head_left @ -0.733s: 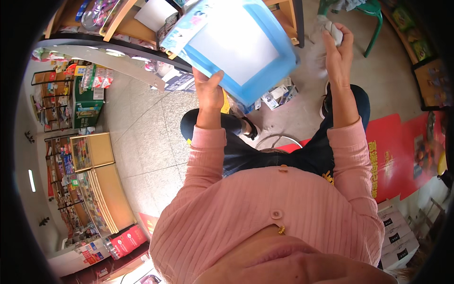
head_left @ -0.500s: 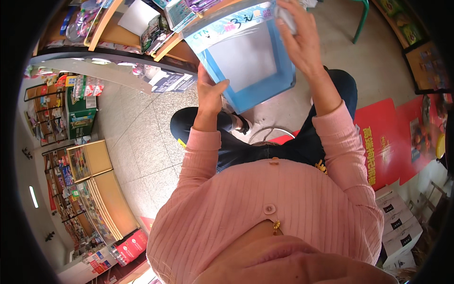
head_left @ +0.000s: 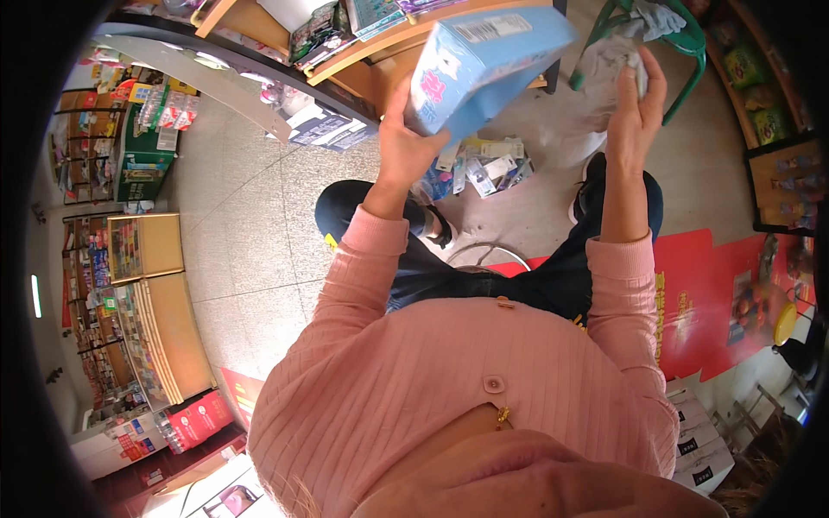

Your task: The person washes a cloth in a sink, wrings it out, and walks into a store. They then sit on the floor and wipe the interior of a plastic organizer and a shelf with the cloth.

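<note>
My left hand (head_left: 410, 147) grips one end of a light blue cardboard box (head_left: 509, 43), thumb on its near edge and fingers around the side. The box is raised and tilted, with a printed side and a barcode panel toward me; its inside is hidden. Right of it and apart from it, my right hand (head_left: 636, 121) is closed on a whitish cloth (head_left: 615, 65), smeared by motion. Below the box, a pile of small packaged goods (head_left: 492, 168) lies on the floor in front of my feet.
Wooden shelves (head_left: 389, 52) with packaged goods stand close at the upper left. A green stool (head_left: 688, 60) with grey cloth on it is at the upper right. Red printed sheets (head_left: 691, 293) lie to my right. White cartons (head_left: 695, 440) stand at the lower right.
The box has turned from showing its blue inside to showing its outer side. My right hand has moved off the box to the right with the cloth. The floor pile has come into view.
</note>
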`<state>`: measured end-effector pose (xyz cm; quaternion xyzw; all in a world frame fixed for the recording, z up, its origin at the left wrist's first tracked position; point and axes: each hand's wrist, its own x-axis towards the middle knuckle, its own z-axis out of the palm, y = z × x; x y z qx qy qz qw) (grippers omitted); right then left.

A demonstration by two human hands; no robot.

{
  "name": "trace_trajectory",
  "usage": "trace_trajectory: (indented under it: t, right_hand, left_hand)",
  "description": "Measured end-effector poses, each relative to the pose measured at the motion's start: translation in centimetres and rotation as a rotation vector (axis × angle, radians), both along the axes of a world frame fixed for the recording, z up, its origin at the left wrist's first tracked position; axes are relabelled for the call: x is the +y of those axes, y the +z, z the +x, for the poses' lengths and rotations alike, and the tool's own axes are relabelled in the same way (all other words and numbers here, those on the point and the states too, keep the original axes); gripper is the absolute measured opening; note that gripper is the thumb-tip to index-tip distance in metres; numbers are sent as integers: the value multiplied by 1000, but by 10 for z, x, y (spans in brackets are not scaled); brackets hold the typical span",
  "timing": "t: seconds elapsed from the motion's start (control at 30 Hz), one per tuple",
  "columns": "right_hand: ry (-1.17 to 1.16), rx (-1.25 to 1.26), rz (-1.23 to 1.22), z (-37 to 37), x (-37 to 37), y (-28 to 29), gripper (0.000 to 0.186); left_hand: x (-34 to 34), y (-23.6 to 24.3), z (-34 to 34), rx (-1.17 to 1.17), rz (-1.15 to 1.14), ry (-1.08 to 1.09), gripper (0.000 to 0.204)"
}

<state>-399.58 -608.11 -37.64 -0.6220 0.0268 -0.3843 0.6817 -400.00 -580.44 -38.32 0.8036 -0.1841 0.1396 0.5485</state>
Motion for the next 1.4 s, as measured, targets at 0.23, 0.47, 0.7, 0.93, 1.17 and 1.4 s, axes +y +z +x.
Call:
trace_trajectory:
  t: [0.23, 0.47, 0.7, 0.93, 1.17, 1.4]
  right_hand:
    - [269, -150, -961, -34, 51, 57, 34]
    - [509, 196, -433, 1, 20, -3, 34]
    - [345, 428, -224, 32, -22, -54, 35]
    - [482, 210, 518, 16, -9, 1, 34]
    - [850, -34, 89, -18, 66, 112, 41]
    - [669, -124, -766, -44, 97, 43, 39]
  left_hand:
    - [-12, -7, -13, -179, 198, 89, 67]
    - [18, -26, -18, 36, 151, -114, 78]
    - [33, -27, -38, 264, -187, -124, 74]
    - [79, -39, -46, 617, -940, -105, 52]
    - [61, -44, -58, 877, -985, -71, 48]
    - [57, -52, -51, 911, -1107, 87, 47]
